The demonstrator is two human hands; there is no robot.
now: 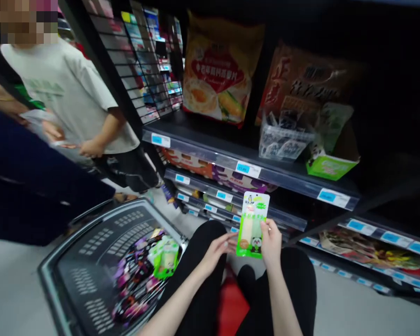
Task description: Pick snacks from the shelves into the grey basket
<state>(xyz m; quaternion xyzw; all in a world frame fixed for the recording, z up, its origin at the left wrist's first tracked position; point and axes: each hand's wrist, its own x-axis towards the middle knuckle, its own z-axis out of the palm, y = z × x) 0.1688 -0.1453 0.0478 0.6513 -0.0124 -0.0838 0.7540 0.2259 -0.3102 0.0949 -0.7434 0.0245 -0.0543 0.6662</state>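
Observation:
A green and white snack packet [252, 226] with a panda on it stands upright between my hands, above my knees. My right hand [271, 242] grips its right edge, thumb on the front. At the packet's left edge is my left hand [220, 249], its fingers stretched out; whether they touch the packet I cannot tell. Similar green snack packets [164, 256] lie in a dark shopping basket [66, 261] at lower left, on top of several purple and black packets [135, 289]. On the shelf, an open green display box [332, 166] holds a pale green packet.
The shelf [210, 148] bears a large yellow-red bag [220, 74], a brown-red bag [301, 84] and a clear tub [283, 140] of small sachets. Lower shelves hold more goods. A person in a pale T-shirt [66, 88] stands at left, beside another in dark clothing [31, 182].

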